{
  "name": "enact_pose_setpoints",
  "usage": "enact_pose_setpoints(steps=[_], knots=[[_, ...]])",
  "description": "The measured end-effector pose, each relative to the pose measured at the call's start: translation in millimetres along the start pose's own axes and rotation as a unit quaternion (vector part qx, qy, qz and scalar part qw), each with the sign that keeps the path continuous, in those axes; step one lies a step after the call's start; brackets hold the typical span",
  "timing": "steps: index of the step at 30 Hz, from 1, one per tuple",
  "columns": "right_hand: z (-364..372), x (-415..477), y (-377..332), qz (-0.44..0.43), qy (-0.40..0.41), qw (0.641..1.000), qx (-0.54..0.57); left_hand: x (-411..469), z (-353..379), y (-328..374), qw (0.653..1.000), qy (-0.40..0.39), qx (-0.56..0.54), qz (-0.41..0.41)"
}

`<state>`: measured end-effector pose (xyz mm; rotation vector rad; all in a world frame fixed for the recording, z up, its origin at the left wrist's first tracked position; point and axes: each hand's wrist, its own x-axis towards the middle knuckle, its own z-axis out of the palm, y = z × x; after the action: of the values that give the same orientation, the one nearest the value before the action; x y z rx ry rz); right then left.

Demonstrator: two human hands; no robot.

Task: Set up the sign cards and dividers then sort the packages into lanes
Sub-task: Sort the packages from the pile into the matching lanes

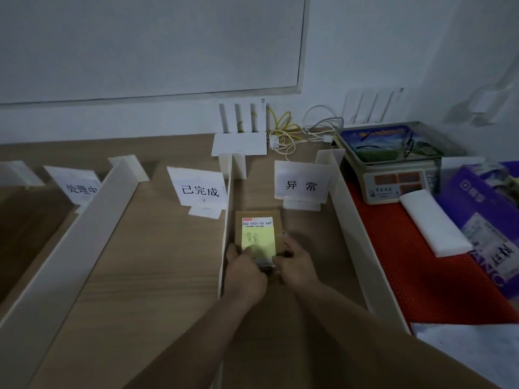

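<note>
Both of your hands are on the package. The left grip is clamped on its near-left corner with the thumb on the yellow note, and the right grip is curled round its near-right edge.

The package lies flat in the lane between the middle divider and the right divider, toward the right side of the counter. It sits just in front of the sign card whose characters match the note. I cannot tell whether it is fully resting on the counter.

This looks like the right lane, so the job now is a clean placement:
- Slide the package straight toward the far edge and stop short of the sign card's foot so the card isn't knocked over.
- Its left edge runs close to the middle divider, so nudge it rightward and avoid pushing on that thin wall.
- Leave the label face up and readable.
- Let go with both hands together, lifting them straight up.
</note>
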<state>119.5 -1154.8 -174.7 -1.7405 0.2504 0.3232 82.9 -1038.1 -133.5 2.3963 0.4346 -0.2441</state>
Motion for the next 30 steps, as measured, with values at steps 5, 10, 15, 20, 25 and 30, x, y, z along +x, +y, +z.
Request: enact_pose_setpoints(steps=[5, 10, 15, 20, 25, 30], knots=[[6.3, 2.1, 5.9, -0.01, -0.015, 1.0, 0.015, -1.6, 1.7, -0.6, 0.999, 0.017, 0.048, 0.02], [7.4, 4.4, 14.3, -0.019, -0.023, 0.999, 0.018, -7.5, -0.5, 3.9, 0.997, 0.017, 0.072, 0.03], [3.2, -2.2, 9.5, -0.013, -0.002, 1.0, 0.004, -13.0, -4.5, 1.5, 0.997, 0.029, 0.052, 0.044], [-3.2, -14.2, -6.1, -0.007, 0.019, 0.999, -0.025, -25.4, -14.0, 7.2, 0.997, 0.014, 0.035, 0.066], [-2.3, -8.2, -0.5, -0.028, 0.027, 0.998, -0.048, -37.7, -24.6, 12.7, 0.995, 0.018, 0.029, 0.09], [-2.4, -34.6, -28.4, -0.027, 0.031, 0.998, -0.051, -51.5, -40.9, 12.5, 0.993, 0.032, 0.026, 0.109]])
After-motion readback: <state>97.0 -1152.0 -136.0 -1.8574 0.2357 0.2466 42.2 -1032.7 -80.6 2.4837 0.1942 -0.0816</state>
